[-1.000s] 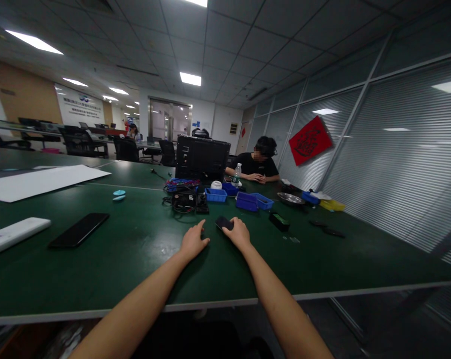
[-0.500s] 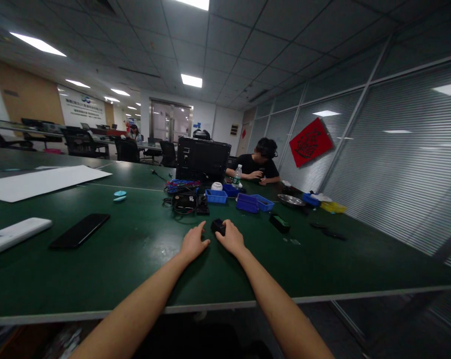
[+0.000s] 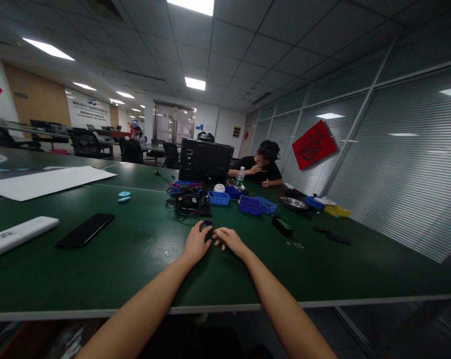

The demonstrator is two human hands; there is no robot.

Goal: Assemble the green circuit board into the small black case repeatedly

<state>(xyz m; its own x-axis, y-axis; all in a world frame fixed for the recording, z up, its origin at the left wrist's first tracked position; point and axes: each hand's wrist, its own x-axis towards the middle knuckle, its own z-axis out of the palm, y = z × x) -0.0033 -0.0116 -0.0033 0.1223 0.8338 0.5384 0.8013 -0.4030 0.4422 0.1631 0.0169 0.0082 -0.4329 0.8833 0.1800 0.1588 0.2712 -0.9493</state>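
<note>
A small black box-shaped device with a dark, faintly purple top face is near the middle of the green table. My left hand is closed around its left and near sides, with the thumb on the near side; those fingers partly hide it. Just right of the device is my right hand, its fingers loosely bent and a little apart. Nothing shows in that hand, and its fingertips point at the device. Whether they touch it I cannot tell.
Beyond my hands lie a black cabled unit, blue trays and a monitor. A black phone-like slab is at left. On the right are a long black box and a metal dish. A person sits opposite.
The device has shifted slightly left, from my right hand into my left hand. My right hand has let go and its fingers have bent. The person opposite has raised a hand toward the head.
</note>
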